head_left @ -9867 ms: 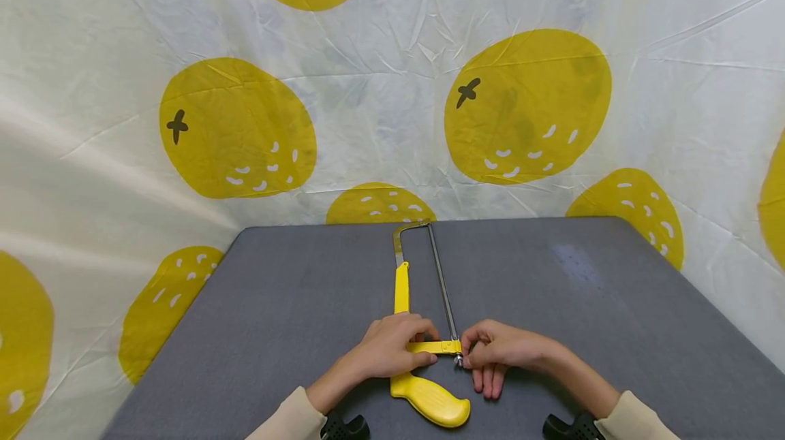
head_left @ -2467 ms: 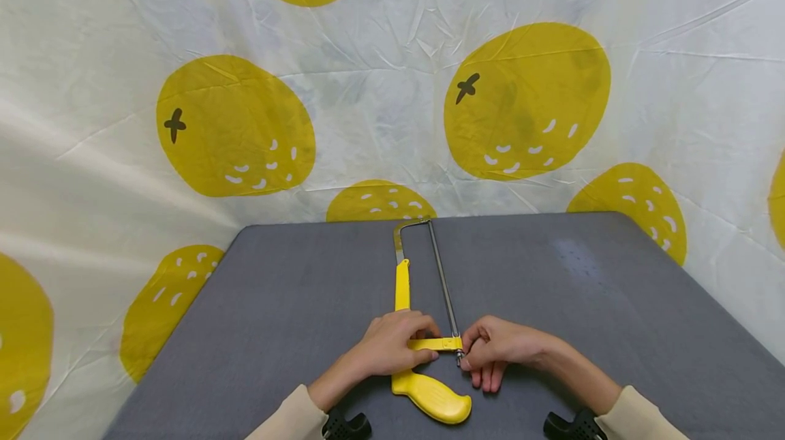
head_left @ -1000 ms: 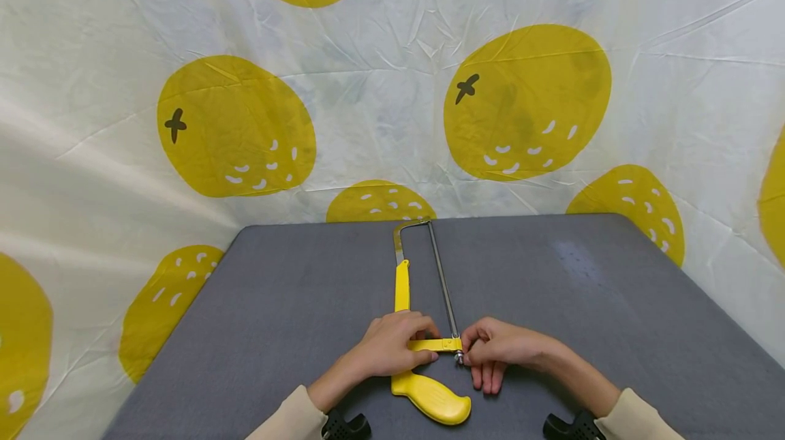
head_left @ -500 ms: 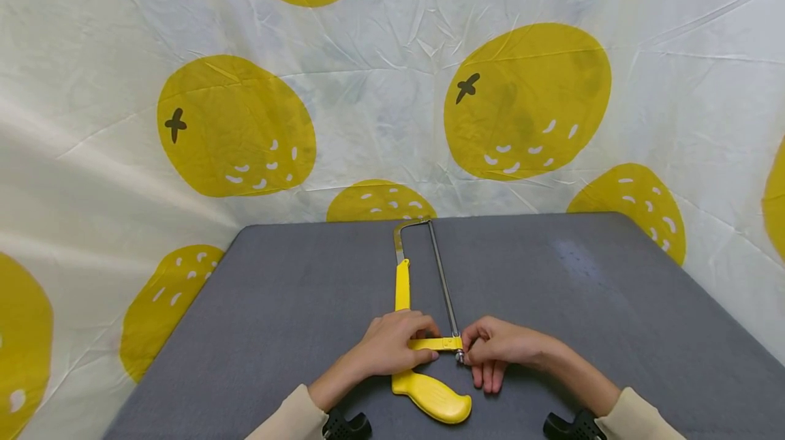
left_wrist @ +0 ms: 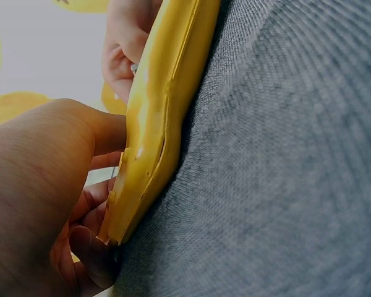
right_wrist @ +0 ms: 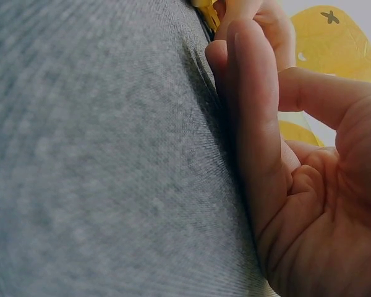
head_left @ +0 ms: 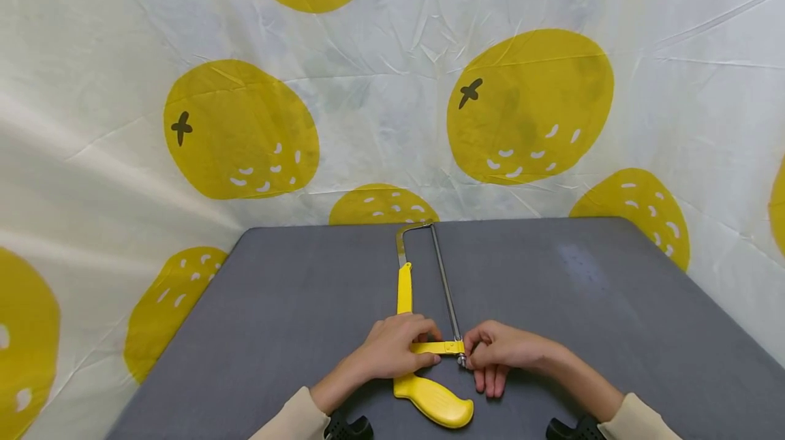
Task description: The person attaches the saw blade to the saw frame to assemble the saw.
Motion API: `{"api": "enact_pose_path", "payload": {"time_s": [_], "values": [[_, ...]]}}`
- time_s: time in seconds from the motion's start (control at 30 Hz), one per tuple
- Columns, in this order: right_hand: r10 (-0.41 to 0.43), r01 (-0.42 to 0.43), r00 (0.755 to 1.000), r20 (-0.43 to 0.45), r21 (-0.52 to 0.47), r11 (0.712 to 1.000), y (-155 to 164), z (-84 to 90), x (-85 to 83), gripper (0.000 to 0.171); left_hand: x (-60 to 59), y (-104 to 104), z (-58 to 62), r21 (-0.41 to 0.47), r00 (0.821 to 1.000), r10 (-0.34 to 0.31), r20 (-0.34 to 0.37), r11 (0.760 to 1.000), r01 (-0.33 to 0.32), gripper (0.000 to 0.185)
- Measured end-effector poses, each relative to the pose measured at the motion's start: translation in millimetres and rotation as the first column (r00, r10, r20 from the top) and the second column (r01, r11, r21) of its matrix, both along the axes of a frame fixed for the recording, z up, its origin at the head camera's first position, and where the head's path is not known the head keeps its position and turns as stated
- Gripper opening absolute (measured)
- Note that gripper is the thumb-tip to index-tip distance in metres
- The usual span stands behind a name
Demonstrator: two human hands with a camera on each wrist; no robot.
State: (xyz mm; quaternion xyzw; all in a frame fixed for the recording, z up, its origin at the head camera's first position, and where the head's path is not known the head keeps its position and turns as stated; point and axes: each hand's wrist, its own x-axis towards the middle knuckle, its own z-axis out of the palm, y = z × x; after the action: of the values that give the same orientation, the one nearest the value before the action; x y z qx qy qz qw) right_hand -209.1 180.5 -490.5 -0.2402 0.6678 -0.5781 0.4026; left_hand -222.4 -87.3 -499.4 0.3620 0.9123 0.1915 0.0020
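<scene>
Grey tabletop, printed sheet behind (creased), yellow hacksaw atop

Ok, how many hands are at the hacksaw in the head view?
2. The left hand holds the yellow crosspiece, thumb on its near side; the right hand has fingertips at the metal fitting by the near end of the blade. Neither is hidden.

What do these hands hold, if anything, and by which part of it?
The left hand grips the yellow hacksaw by the crossbar near its handle; the right hand pinches the metal fastener at the crossbar's end.
</scene>
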Motion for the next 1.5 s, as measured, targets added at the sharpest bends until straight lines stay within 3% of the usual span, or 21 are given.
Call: {"api": "enact_pose_path", "payload": {"time_s": [0.77,1.5], "values": [[-0.028,0.028,1.0,0.0,0.008,1.0,-0.2,-1.5,1.0,0.005,1.7,0.9,0.9,0.008,1.0,0.003,0.003,1.0,-0.003,0.019],[0.023,-0.023,1.0,0.01,-0.009,1.0,0.8,1.2,-1.1,0.008,-1.3,0.8,0.1,0.001,1.0,0.001,0.015,1.0,-0.001,0.019]]}}
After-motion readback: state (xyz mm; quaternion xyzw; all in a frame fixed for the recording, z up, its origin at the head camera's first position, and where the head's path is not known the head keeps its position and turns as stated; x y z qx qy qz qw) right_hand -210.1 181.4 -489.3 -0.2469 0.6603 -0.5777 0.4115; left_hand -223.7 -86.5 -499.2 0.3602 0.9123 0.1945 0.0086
